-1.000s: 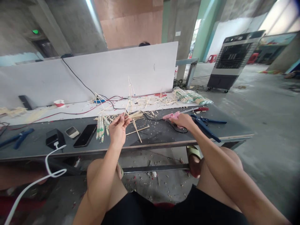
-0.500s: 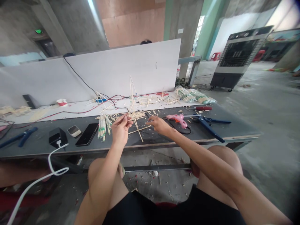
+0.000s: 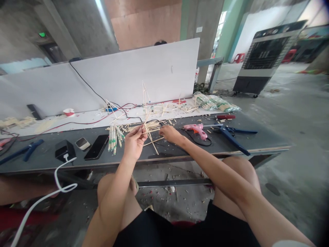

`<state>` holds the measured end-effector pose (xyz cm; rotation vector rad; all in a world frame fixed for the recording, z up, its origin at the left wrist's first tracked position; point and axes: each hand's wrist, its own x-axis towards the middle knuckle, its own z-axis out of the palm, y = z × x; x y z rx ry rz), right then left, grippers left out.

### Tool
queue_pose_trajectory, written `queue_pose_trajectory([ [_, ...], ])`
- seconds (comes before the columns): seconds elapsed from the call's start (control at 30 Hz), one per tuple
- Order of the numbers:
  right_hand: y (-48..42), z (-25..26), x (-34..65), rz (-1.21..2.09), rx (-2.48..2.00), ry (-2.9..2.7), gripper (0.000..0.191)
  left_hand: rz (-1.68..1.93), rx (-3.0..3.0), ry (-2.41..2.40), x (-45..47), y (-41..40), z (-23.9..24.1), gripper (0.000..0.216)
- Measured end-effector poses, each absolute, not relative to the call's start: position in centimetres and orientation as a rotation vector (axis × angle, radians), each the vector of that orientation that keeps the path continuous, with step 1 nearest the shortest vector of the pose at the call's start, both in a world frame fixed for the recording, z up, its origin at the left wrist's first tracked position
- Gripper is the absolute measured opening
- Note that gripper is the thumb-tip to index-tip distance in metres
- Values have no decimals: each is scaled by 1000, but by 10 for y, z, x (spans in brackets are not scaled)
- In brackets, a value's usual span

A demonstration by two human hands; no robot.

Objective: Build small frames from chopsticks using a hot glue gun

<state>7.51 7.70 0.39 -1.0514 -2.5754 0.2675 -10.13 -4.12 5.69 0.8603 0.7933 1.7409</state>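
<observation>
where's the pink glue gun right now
In the head view, the pink glue gun lies on the dark table, to the right of the person's right hand and just left of the blue-handled tool.

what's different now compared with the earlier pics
The right hand has let go of the glue gun, which now lies on the table, and has moved left to the loose sticks; whether it grips one is unclear. The left hand still pinches its stick piece. The phone stayed put.
</observation>
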Motion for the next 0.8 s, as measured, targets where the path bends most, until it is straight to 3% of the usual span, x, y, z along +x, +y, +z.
queue_pose_trajectory([
  [0.2, 70, 37, 88, 388, -1116, -2267, 24, 1776, 953, 851, -99, -46, 60, 21],
  [0.37, 27, 75, 126, 752, -784, -1911, 19, 1913, 1104, 992, -97, -51, 62, 26],
  [0.8, -9, 82, 142, 709, -582, -1930, 16, 1895, 1264, 1122, -83, -47, 53, 31],
])
